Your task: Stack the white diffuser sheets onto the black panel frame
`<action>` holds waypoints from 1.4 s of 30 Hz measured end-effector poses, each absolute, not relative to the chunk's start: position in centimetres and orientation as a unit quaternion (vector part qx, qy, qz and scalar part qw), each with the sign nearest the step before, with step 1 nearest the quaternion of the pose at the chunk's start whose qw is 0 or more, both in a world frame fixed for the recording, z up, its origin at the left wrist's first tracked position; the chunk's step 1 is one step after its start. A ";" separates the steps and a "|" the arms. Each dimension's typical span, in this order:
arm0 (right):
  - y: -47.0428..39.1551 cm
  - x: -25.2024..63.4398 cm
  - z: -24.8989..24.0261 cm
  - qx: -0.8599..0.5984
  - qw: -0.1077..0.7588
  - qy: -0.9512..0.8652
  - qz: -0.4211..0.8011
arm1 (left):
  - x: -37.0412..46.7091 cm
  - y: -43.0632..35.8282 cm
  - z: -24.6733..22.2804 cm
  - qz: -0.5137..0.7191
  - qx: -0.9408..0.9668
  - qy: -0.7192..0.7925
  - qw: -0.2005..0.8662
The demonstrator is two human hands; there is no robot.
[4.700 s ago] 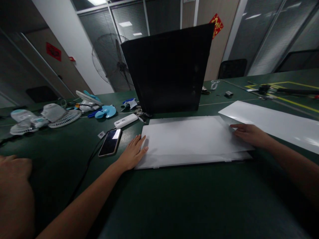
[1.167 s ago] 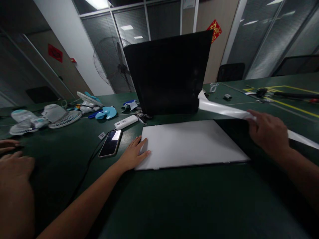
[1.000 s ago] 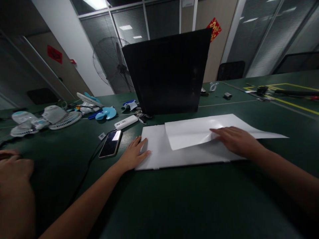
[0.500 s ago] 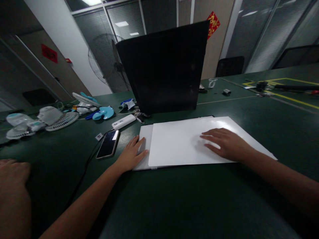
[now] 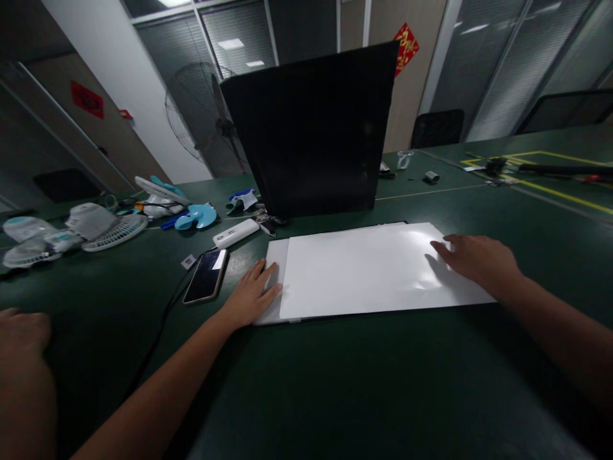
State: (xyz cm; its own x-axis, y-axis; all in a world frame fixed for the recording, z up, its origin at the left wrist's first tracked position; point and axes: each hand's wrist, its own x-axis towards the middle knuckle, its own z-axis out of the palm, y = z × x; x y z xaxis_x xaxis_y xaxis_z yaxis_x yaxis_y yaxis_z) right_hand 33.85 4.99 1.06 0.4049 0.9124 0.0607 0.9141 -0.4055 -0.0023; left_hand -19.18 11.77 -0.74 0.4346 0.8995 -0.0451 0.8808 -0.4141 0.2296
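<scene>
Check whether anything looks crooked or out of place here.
Yes: the white sheet sits off-center on the panel, leaving a strip showing at your left hand, so their left edges don't line up.

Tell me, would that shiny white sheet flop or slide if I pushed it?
The white sheet is probably light and bendy, since its edge looks thin. It may slide easily, as its surface looks glossy, with bright reflections near the right hand. Rolling seems unlikely: it lies flat.
</scene>
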 end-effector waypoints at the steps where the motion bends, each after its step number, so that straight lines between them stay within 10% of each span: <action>1: 5.0 33.5 0.9 -0.830 0.018 -0.557 -0.027 | -19.2 11.8 -0.7 0.042 0.841 0.529 0.109; 27: 5.4 31.7 0.1 -0.785 0.156 -0.599 0.033 | -19.6 12.1 -1.4 0.048 0.852 0.514 0.081; 42: 5.3 32.6 2.2 -0.597 0.604 -0.324 0.417 | -19.3 11.7 -0.9 0.023 0.852 0.518 0.068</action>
